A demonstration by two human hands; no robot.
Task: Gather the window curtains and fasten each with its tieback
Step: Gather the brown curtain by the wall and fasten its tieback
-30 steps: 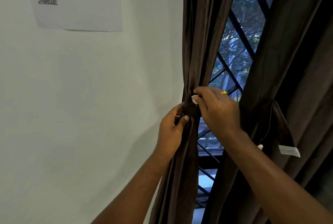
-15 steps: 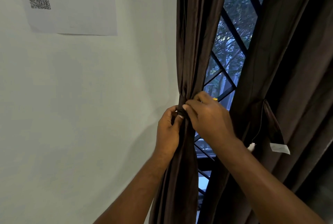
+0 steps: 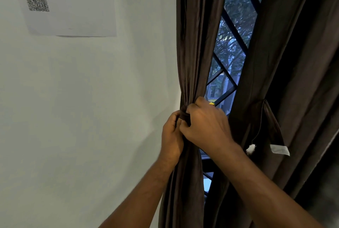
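Observation:
A dark brown left curtain (image 3: 194, 44) hangs gathered into a narrow bundle beside the white wall. A matching brown tieback (image 3: 184, 115) wraps around the bundle at its pinched waist. My left hand (image 3: 171, 136) grips the tieback from the wall side. My right hand (image 3: 205, 126) grips it from the window side, fingers curled over the band. The two hands touch each other. The right curtain (image 3: 293, 62) hangs loosely, with its own tieback (image 3: 271, 123) dangling off it, a white tag at the end.
A window grille (image 3: 231, 26) with dark diagonal bars shows between the curtains, trees behind it. A printed sheet with a QR code (image 3: 69, 3) is stuck on the white wall (image 3: 82, 117) at upper left. A thin cord with a white tip (image 3: 251, 149) hangs by the right curtain.
Both hands have closed tighter together on the tieback, and the white tag seen at my right fingertips a second ago is now hidden. The view shifted slightly rightward.

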